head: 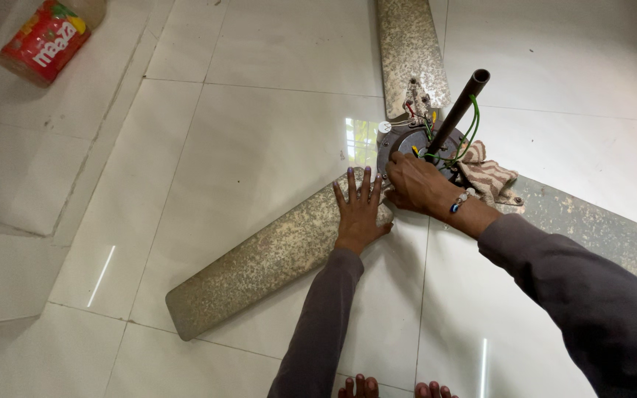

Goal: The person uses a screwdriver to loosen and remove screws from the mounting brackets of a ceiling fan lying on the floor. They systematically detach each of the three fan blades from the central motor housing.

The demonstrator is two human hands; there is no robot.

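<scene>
left hand (359, 214): pressed flat, fingers spread, on fan blade (259, 265) | right hand (418, 184): curled at fan motor (414, 144), grasp cannot be told | cloth (489, 177) beside motor

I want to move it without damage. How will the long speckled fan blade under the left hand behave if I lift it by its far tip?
The fan blade looks thin and long, so it would probably flex. It seems joined to the motor hub, likely dragging that weight along. On glossy floor tiles it may slide.

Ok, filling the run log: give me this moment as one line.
left hand flat on fan blade | right hand at motor hub | wires exposed | cloth beside hub
</scene>
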